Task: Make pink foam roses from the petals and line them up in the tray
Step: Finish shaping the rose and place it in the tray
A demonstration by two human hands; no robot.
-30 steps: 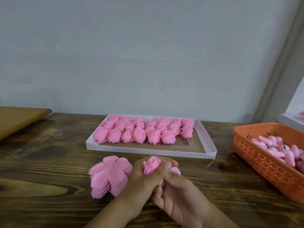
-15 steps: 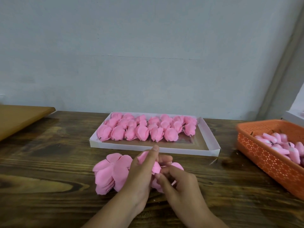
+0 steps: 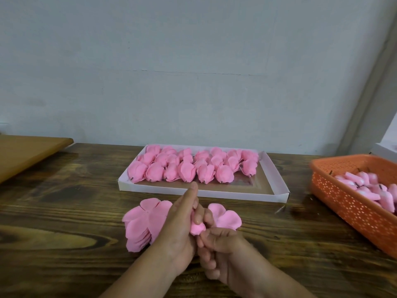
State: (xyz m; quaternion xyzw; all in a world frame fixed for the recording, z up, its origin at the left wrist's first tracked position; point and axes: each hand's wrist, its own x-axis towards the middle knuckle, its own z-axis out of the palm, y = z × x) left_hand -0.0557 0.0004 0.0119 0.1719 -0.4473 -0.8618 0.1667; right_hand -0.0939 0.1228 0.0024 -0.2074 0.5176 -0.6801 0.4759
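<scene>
- The half-made rose (image 3: 197, 226) sits between both hands just above the bench (image 3: 64, 211), near the front edge of the tray; only a small pink lump of it shows, with an open petal layer (image 3: 224, 218) fanned out to its right
- The left hand (image 3: 178, 229) holds the rose with its fingers stretched forward and pressed along the bud; the right hand (image 3: 217, 246) has its fingers curled round the base from below, pinching it
- A stack of flat petals (image 3: 144, 224) lies on the bench, touching the left hand's outer side
- The step in hand looks like wrapping: the bud is formed and the outer petal layer has yet to be folded up round it
- The next move probably calls for a light squeeze, since foam creases easily, and for keeping the base pinched so the bud does not unroll
- The tray (image 3: 277, 190) holds rows of finished roses (image 3: 187, 166) at its back, with a bare strip along the front and right side, so there is room for another row
- An orange basket (image 3: 354, 205) of pink pieces (image 3: 365, 186) stands well apart to the right; bare bench lies between it and the hands, giving free reach to the tray
</scene>
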